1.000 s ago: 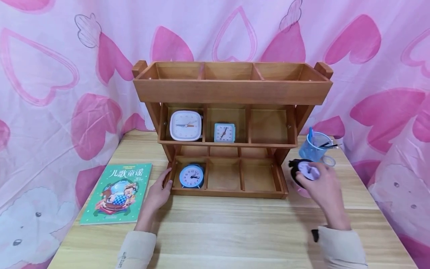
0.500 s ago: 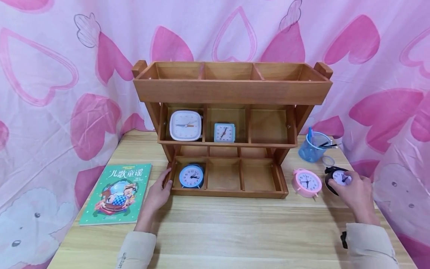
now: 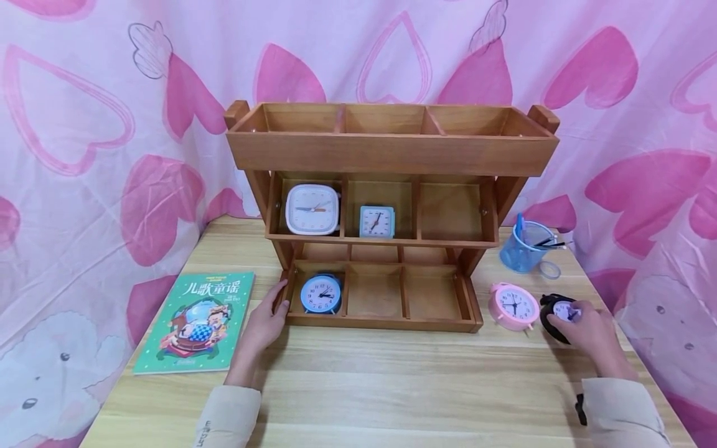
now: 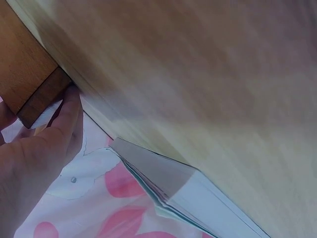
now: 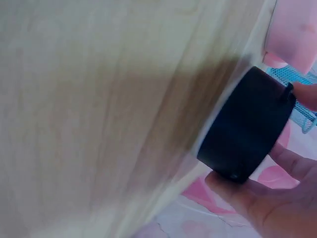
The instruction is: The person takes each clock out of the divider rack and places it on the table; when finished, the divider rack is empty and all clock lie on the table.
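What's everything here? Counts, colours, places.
Table: 1, tan, foreground
Rack: 1, brown, centre
Large clock: 1, white, middle tier left
Square clock: 1, teal, middle tier centre
Blue clock: 1, blue, bottom tier left
Pink clock: 1, pink, beside rack
Black clock: 1, black, rightmost
Book: 1, green, left
Cup: 1, blue, back right
Pens: several, mixed, in cup
Ring: 1, clear, by cup
Cloth: uncounted, pink, background
Sleeves: 2, beige, foreground
Left hand: 1, gripping rack
Right hand: 1, gripping black clock

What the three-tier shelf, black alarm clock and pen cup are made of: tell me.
Three-tier shelf: wood, satin brown, with visible grain. Black alarm clock: probably plastic, low-sheen, judging by its smooth side; painted metal is possible. Pen cup: blue mesh, likely coated metal from its fine open grid.
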{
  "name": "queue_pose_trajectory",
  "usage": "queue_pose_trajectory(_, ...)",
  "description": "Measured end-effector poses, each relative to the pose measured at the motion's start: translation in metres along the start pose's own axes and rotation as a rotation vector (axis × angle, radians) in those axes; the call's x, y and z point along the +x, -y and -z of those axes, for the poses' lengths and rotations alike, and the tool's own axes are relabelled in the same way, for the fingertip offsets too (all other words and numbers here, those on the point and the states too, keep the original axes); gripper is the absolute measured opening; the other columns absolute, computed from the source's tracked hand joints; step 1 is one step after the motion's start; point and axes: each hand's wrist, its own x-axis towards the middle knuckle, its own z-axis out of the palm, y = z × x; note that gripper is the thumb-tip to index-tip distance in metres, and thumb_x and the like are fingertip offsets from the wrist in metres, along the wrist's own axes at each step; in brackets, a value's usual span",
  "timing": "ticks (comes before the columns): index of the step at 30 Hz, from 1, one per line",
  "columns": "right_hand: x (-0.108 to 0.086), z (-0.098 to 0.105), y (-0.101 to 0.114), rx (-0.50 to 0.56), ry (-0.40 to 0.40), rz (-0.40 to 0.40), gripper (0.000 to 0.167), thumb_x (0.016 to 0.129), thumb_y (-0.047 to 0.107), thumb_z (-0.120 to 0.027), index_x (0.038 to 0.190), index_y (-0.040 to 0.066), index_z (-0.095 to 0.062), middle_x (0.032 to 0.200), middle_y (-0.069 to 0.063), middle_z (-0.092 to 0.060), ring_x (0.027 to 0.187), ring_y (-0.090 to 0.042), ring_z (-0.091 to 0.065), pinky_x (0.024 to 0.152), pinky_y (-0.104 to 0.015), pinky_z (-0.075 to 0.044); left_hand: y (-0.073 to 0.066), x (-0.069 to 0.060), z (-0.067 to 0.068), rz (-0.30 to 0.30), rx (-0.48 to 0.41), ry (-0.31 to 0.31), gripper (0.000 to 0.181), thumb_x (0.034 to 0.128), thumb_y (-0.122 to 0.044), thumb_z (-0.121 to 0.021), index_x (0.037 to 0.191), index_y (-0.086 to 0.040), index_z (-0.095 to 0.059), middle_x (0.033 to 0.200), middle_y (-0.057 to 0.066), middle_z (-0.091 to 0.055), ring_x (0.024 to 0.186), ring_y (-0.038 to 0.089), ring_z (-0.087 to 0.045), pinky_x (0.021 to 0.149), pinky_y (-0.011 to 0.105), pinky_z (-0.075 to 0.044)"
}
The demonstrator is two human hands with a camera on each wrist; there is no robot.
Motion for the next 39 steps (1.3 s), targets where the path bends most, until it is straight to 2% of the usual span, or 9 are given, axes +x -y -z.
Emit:
queue_pose_trajectory(3,-0.007,0.005,0.015,-0.015,-0.029,0.008,0.082,0.094,0.049,-0.058,0.134,-0.019,-0.036,0.123,-0.046,-0.031,0.110,-0.058,-0.030,0.087,-0.073,-0.039,0.000,0.000,0.002,0.001,0.016,-0.002,0.054,0.1067,-0.026,-0.039,0.158,-0.026,-0.024,0.162,0.020,-0.023,0.146,0.044,-0.023,0.114,0.063,-0.025)
queue_pose_trajectory(6,-0.018,0.011,0.047,-0.036,-0.161,0.090,0.067,0.095,0.041,-0.058,0.130,-0.015,-0.046,0.124,-0.046,-0.035,0.110,-0.061,-0.033,0.086,-0.073,-0.037,0.001,0.001,0.004,0.010,0.026,-0.003,0.054,0.1068,-0.028,-0.039,0.159,-0.028,-0.023,0.162,0.019,-0.023,0.146,0.045,-0.023,0.113,0.064,-0.026)
queue_pose_trajectory(9,-0.030,0.012,0.090,-0.021,-0.313,0.237,0.051,0.093,0.029,-0.061,0.122,-0.012,-0.055,0.121,-0.043,-0.045,0.109,-0.060,-0.041,0.086,-0.071,-0.036,0.001,0.002,0.005,0.012,0.034,0.002,0.055,0.1068,-0.028,-0.039,0.159,-0.028,-0.022,0.162,0.020,-0.023,0.146,0.045,-0.023,0.113,0.064,-0.026)
queue_pose_trajectory(13,-0.042,-0.001,0.146,0.061,-0.374,0.435,0.040,0.090,0.022,-0.066,0.115,-0.009,-0.062,0.116,-0.037,-0.055,0.107,-0.055,-0.049,0.088,-0.068,-0.040,-0.001,0.003,0.006,0.005,0.036,0.011,0.055,0.1067,-0.028,-0.040,0.159,-0.027,-0.022,0.162,0.020,-0.022,0.146,0.045,-0.023,0.113,0.064,-0.026)
queue_pose_trajectory(16,-0.045,-0.023,0.184,0.091,-0.315,0.519,0.037,0.090,0.023,-0.066,0.114,-0.006,-0.065,0.114,-0.031,-0.060,0.106,-0.050,-0.054,0.091,-0.064,-0.043,-0.002,0.003,0.006,-0.008,0.037,0.007,0.055,0.1066,-0.027,-0.040,0.159,-0.026,-0.023,0.162,0.020,-0.023,0.146,0.045,-0.023,0.113,0.064,-0.026)
queue_pose_trajectory(21,-0.049,-0.067,0.245,0.105,-0.143,0.538,0.043,0.094,0.034,-0.063,0.124,0.003,-0.063,0.122,-0.021,-0.062,0.111,-0.040,-0.058,0.092,-0.057,-0.049,-0.003,0.005,0.004,-0.020,0.032,-0.002,0.055,0.1063,-0.026,-0.041,0.159,-0.026,-0.024,0.162,0.021,-0.024,0.146,0.045,-0.023,0.114,0.063,-0.025)
queue_pose_trajectory(25,-0.057,-0.104,0.288,0.133,-0.051,0.552,0.049,0.094,0.040,-0.062,0.131,0.009,-0.060,0.132,-0.015,-0.059,0.122,-0.038,-0.053,0.101,-0.054,-0.046,-0.002,0.004,0.002,-0.013,0.024,0.010,0.055,0.1061,-0.027,-0.042,0.158,-0.026,-0.025,0.162,0.020,-0.024,0.146,0.045,-0.023,0.113,0.064,-0.026)
queue_pose_trajectory(33,-0.067,-0.163,0.352,0.022,-0.009,0.633,0.054,0.091,0.049,-0.063,0.134,0.017,-0.059,0.135,-0.009,-0.056,0.125,-0.034,-0.047,0.106,-0.051,-0.040,0.001,0.002,0.001,0.008,0.014,0.001,0.054,0.1064,-0.027,-0.041,0.158,-0.028,-0.026,0.162,0.019,-0.023,0.147,0.045,-0.023,0.113,0.065,-0.025)
queue_pose_trajectory(39,-0.072,-0.191,0.378,-0.123,0.008,0.559,0.068,0.087,0.064,-0.059,0.140,0.021,-0.055,0.133,-0.014,-0.056,0.123,-0.037,-0.045,0.102,-0.053,-0.041,0.005,0.001,0.001,-0.024,0.024,-0.013,0.053,0.1060,-0.027,-0.042,0.157,-0.025,-0.028,0.161,0.020,-0.027,0.145,0.046,-0.025,0.113,0.064,-0.026)
